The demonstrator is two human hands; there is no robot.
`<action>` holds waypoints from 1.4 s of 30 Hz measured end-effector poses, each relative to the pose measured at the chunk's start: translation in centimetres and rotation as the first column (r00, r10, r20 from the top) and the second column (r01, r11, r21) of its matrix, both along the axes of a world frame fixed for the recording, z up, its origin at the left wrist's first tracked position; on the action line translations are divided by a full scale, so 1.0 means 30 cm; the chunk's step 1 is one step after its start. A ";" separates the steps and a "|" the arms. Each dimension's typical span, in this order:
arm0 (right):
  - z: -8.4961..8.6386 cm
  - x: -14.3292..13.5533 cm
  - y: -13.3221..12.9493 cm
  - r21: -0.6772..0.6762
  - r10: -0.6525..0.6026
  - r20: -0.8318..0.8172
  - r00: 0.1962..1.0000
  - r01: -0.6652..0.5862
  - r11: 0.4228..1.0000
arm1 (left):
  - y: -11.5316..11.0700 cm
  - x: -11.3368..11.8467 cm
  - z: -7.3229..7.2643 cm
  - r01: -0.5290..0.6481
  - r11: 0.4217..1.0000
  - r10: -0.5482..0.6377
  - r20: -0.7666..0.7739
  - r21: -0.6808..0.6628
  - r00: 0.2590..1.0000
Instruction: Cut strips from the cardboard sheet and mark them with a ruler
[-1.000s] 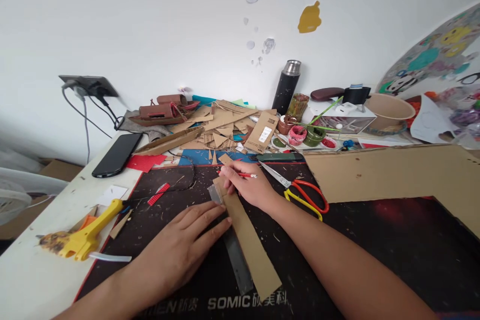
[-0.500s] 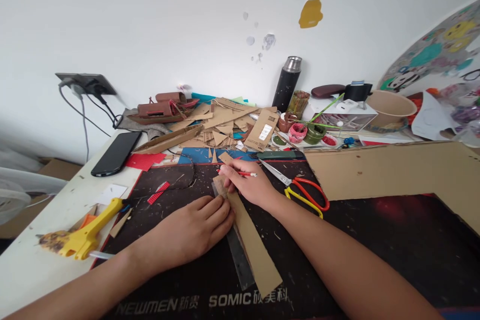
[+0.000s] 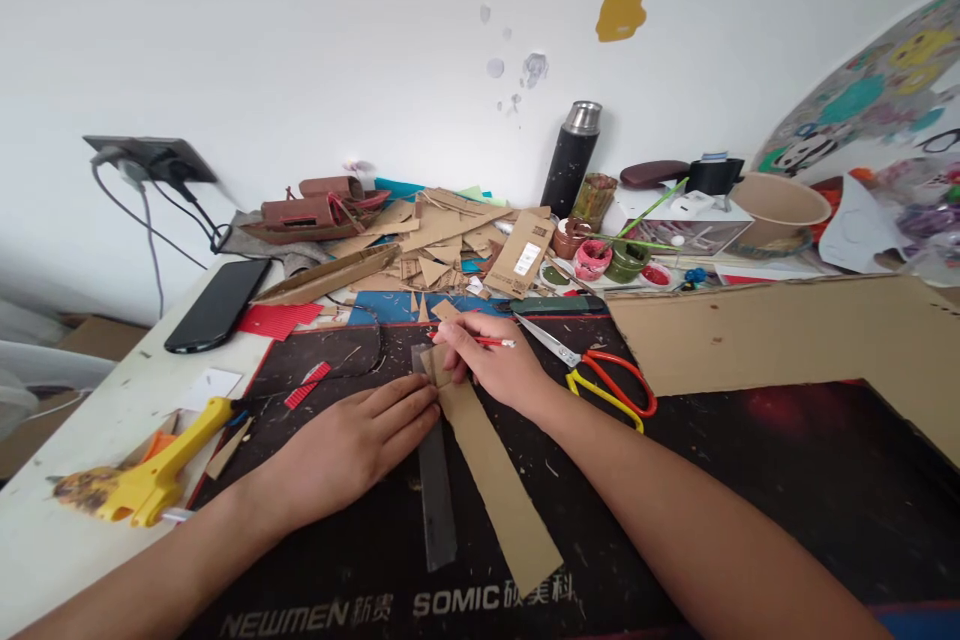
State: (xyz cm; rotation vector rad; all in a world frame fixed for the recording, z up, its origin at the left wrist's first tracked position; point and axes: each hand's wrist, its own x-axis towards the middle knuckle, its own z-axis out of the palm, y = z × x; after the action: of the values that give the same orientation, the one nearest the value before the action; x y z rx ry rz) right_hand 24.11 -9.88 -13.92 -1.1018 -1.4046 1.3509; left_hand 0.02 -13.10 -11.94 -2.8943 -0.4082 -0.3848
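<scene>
A long cardboard strip (image 3: 499, 490) lies slantwise on the dark mat (image 3: 300, 560). Left of it is a dark ruler (image 3: 437, 505), its far end close to the strip and its near end apart from it. My left hand (image 3: 360, 435) lies flat with its fingertips over the ruler's upper part, beside the strip. My right hand (image 3: 484, 355) has its fingers closed round a red pencil (image 3: 491, 341) and rests at the strip's far end. Scissors with red and yellow handles (image 3: 592, 360) lie open to the right of my right hand.
A yellow glue gun (image 3: 161, 470) and a black phone (image 3: 217, 305) are at the left. Cardboard scraps (image 3: 450, 230), paint jars (image 3: 592, 260) and a black flask (image 3: 572, 155) stand or lie at the back. A large cardboard sheet (image 3: 750, 330) covers the right.
The ruler's near end has swung left, away from the cardboard strip. My left hand has shifted left with it. The pencil is still in my right hand, and the view has shifted slightly.
</scene>
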 end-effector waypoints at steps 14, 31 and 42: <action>0.021 -0.003 0.000 -0.050 -0.039 -0.058 0.998 0.036 0.998 | 0.006 -0.024 -0.038 -0.033 0.992 0.050 0.137 -0.122 0.989; 0.003 -0.003 0.002 -0.036 -0.026 -0.056 0.998 0.024 0.999 | 0.019 -0.030 -0.031 -0.027 0.950 0.093 0.200 -0.312 0.975; 0.009 -0.001 -0.004 -0.026 -0.022 -0.023 0.999 0.022 0.999 | 0.019 -0.029 -0.035 -0.007 0.950 0.073 0.202 -0.311 0.977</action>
State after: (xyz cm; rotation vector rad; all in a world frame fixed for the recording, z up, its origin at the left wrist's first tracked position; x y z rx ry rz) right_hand 24.08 -9.99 -13.65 -1.1120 -1.3585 1.3648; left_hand -0.86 -12.54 -13.00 -3.1507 -0.6107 -0.6837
